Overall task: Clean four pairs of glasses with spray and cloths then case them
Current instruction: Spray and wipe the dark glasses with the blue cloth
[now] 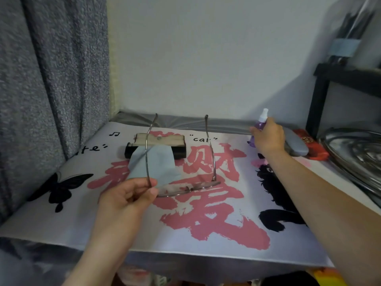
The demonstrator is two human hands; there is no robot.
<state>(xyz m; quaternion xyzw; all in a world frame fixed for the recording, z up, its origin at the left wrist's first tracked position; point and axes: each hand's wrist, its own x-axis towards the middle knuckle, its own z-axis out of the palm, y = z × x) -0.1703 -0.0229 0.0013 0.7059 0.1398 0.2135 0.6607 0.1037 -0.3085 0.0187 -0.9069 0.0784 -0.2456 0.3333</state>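
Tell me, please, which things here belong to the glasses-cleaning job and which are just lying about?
Part of the job:
- glasses, held by the left hand
- purple spray bottle, gripped by the right hand
- blue cloth
- open dark case
- grey case

Lying about:
- red box
- metal tray
- black shelf frame
- grey curtain

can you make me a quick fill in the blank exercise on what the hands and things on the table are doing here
1. The left hand pinches the ____ by one corner of the frame.
2. The right hand grips a purple spray ____.
3. The blue cloth hangs out of an open ____.
4. The grey case lies to the ____ of the right hand.

Missing words: glasses; bottle; case; right
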